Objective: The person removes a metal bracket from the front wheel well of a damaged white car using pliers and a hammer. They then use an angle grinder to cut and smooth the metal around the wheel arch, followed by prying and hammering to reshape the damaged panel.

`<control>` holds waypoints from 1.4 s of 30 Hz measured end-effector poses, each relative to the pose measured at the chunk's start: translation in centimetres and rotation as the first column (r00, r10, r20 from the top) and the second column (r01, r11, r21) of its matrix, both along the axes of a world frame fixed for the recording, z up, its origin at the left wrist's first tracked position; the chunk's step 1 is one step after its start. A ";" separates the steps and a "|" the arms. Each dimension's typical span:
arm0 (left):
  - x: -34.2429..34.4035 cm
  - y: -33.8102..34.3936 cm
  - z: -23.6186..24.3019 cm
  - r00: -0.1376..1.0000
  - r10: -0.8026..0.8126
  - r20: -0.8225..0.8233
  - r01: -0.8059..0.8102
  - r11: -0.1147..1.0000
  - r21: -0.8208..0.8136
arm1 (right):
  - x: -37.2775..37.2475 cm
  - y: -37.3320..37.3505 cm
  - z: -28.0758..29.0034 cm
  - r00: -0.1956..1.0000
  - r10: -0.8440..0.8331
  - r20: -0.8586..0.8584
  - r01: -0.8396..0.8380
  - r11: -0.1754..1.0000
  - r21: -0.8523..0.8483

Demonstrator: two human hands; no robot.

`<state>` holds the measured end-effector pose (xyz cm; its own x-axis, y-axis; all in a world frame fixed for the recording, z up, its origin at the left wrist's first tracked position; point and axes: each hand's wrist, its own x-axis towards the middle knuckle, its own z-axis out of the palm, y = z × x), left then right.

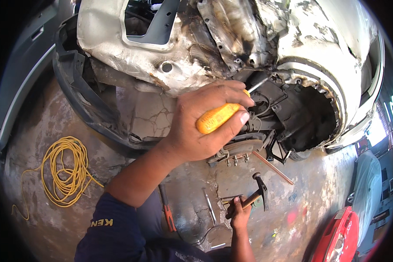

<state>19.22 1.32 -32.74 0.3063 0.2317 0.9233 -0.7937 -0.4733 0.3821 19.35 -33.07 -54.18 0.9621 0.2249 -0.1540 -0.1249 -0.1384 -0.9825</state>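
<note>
Screwdriver with a yellow handle, held in a person's left hand at the centre of the view, its shank angled up and right toward the scorched, ragged edge of a pale car body. The left fingers are wrapped closed around the handle; whether the tip touches metal cannot be told. Lower down, the right hand is closed around the wooden handle of a hammer, its head well apart from the screwdriver. The work appears to be partway along: no wheel covers the brake disc, and the inner panels are exposed, but the metal above it and around the dark wheel opening is torn, blackened and uneven, so much seems left to do. A black bumper curves along the left of the body. Underneath is a stained, cracked concrete floor with a pink paint splash. On it lie a loose coil of yellow cord, a red-handled tool, a slim metal rod and a reddish bar. A dark car door stands at far left; at right are a red car part with a headlamp and pale plastic sheeting.
</note>
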 end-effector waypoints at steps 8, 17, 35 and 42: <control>1.0 -1.1 -0.7 0.999 -0.031 0.012 0.031 0.999 -0.028 | 0.3 2.3 -0.3 0.997 0.048 -0.058 -0.043 0.995 0.085; 2.8 -3.8 -3.6 0.993 0.102 0.055 -0.104 0.994 0.039 | 0.2 3.8 -0.2 0.994 0.069 -0.081 -0.064 0.996 0.070; 4.1 -4.8 -4.2 0.903 -0.415 0.109 0.424 0.824 -0.376 | -0.1 3.5 -1.6 0.994 0.075 -0.080 -0.067 0.993 0.098; 3.3 -2.7 -4.0 0.941 -0.335 0.040 0.337 0.926 -0.169 | -0.5 3.4 -0.6 0.990 0.082 -0.114 -0.074 0.994 0.076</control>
<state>22.49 -1.36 -36.77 0.3840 0.2710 0.8827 -0.8994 -0.1064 0.4240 18.85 -29.70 -54.83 0.9175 0.3129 -0.2455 -0.2312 -0.0826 -0.9694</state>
